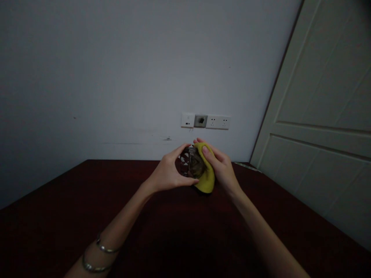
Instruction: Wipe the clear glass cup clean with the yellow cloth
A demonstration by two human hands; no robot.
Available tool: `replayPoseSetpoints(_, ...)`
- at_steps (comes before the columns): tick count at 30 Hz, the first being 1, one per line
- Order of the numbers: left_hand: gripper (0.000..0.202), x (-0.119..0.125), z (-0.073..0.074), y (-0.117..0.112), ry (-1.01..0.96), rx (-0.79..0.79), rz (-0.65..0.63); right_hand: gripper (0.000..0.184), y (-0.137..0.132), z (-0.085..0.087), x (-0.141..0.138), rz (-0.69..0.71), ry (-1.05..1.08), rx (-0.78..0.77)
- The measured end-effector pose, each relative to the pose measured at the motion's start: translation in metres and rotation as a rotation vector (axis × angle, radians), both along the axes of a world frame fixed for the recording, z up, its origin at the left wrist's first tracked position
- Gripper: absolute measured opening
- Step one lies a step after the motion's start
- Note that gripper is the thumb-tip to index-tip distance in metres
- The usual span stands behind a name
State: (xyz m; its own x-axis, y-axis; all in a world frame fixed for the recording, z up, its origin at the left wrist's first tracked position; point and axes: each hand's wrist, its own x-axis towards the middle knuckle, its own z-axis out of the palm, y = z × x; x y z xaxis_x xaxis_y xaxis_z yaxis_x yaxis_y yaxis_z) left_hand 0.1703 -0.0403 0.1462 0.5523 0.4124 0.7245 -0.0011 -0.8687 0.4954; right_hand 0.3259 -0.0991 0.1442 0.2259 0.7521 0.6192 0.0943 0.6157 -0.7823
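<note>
My left hand (168, 172) is curled round a clear cut-glass tumbler (188, 164), held on its side above the dark red table (58, 208). My right hand (222, 166) presses a yellow cloth (207, 179) against the far side of the glass, fingers closed over it. Part of the cloth shows through the glass. Both hands hover over the far middle of the table. Two silver bangles circle my left forearm (98, 255).
A white wall stands behind the table, with a strip of sockets (205, 121) just above the hands. A pale panelled door (321, 116) fills the right side. A thin flat object (246, 166) lies at the table's far right corner.
</note>
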Motion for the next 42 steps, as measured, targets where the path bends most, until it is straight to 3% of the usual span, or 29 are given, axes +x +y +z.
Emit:
replayPoseSetpoints(2,0.092,0.002,-0.002,0.004,0.027,-0.045,0.032,0.036,0.003,-0.004,0.000,-0.085,-0.079,0.040)
replayPoseSetpoints(5,0.088,0.004,-0.008,0.010,0.054,-0.115,0.043,0.034,0.003,-0.010,-0.001,-0.206,-0.362,0.227)
replayPoseSetpoints(9,0.078,0.004,-0.014,0.016,0.059,-0.199,0.000,0.042,0.002,-0.017,-0.004,-0.189,-0.663,0.363)
replayPoseSetpoints(12,0.079,0.002,-0.015,0.017,0.059,-0.156,0.007,0.039,0.006,-0.018,-0.005,-0.206,-0.550,0.318)
replayPoseSetpoints(16,0.090,0.003,-0.016,0.015,0.075,-0.057,0.073,0.033,0.012,-0.014,-0.004,-0.206,-0.215,0.084)
replayPoseSetpoints(18,0.090,0.005,-0.016,0.014,0.081,-0.057,0.087,0.034,0.013,-0.012,-0.003,-0.197,-0.181,0.015)
replayPoseSetpoints(25,0.065,0.007,-0.015,0.008,0.075,-0.180,0.062,0.040,-0.001,-0.010,-0.007,-0.206,-0.601,0.286)
replayPoseSetpoints(28,0.078,0.005,-0.014,0.007,0.029,-0.293,-0.059,0.037,-0.001,-0.008,-0.007,-0.173,-0.486,0.280)
replayPoseSetpoints(33,0.092,0.006,-0.018,0.010,-0.046,-0.552,-0.293,0.037,0.006,-0.007,0.003,-0.052,-0.151,0.088)
replayPoseSetpoints(39,0.087,0.009,-0.020,0.014,-0.122,-0.571,-0.364,0.034,0.001,-0.005,0.010,0.001,-0.290,0.218)
replayPoseSetpoints(42,0.089,0.007,-0.018,0.012,-0.085,-0.553,-0.353,0.033,0.003,-0.006,0.009,0.014,-0.230,0.170)
